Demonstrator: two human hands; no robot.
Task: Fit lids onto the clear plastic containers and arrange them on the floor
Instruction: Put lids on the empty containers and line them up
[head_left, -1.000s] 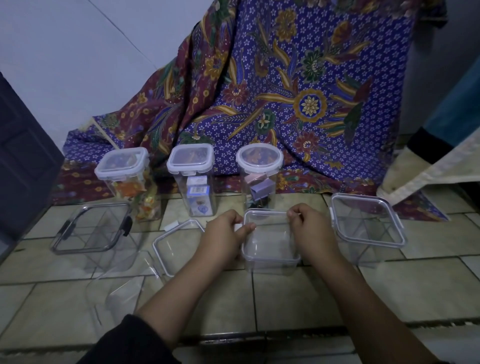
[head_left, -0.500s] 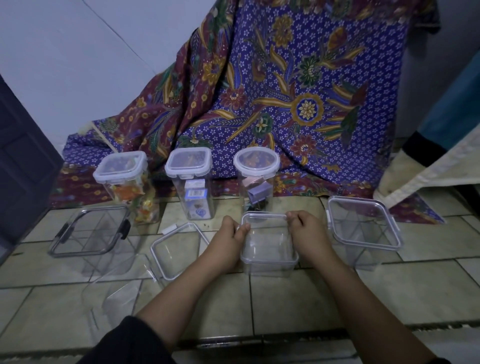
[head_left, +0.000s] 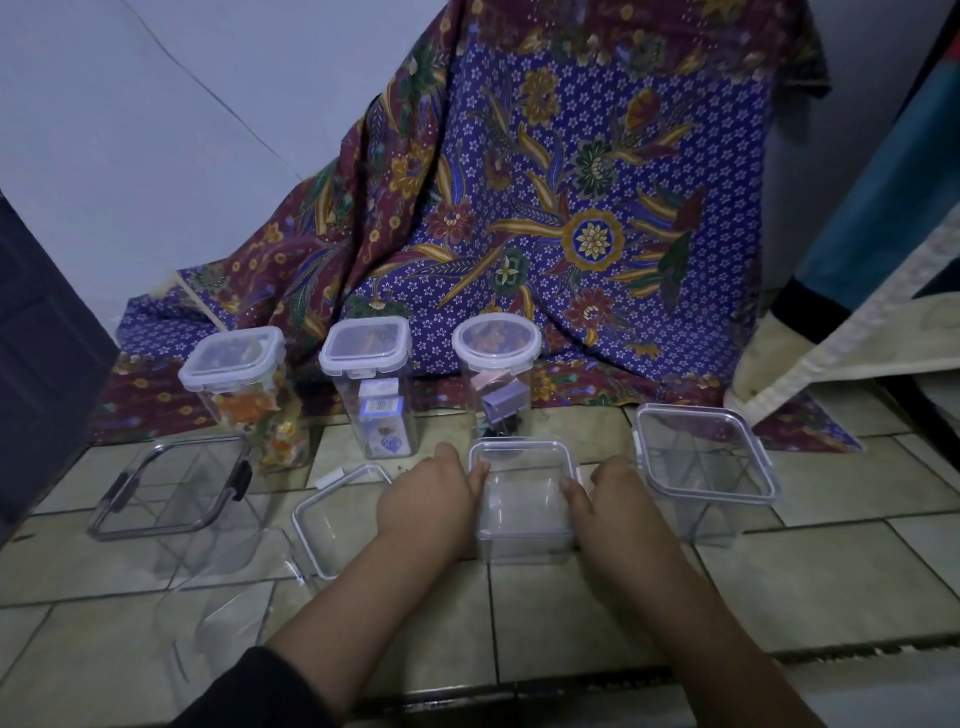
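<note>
Far left on the tiled floor (head_left: 597, 613): open box with dark clips (head_left: 171, 488), no lid on it. In front of it another clear box (head_left: 223, 587), apparently lidless; too transparent to read well. Beside that a loose lid (head_left: 332, 519) lies flat on the tiles, partly hidden under our left wrist.

Back row against the cloth (head_left: 571, 234): three filled, lidded jars (head_left: 358, 384), upright, well apart from the hands.

Centre: small box (head_left: 524, 499) on the floor with its lid resting on top, between our two hands. Far right: large box (head_left: 706, 467), lid on; we cannot tell whether its latches are closed.

Risks, as we judge them:
- Pressing one side only could tilt the lid and leave the opposite edge unseated.
- The box is light and the tiles look smooth, so a sideways push may slide it toward the jar just behind.
- Left wrist sits over the loose lid and could drag or knock it.
- Light is poor and the plastic clear, so a misaligned rim would be easy to miss.

Hand pose: left hand (head_left: 431, 499) palm-down against the box's left side, fingers together, tips curled onto the lid's edge. Right hand (head_left: 608, 499) mirrors it on the right side, fingers together, pressed to the rim. Both forearms reach straight in from below. We cannot tell how hard they press.
</note>
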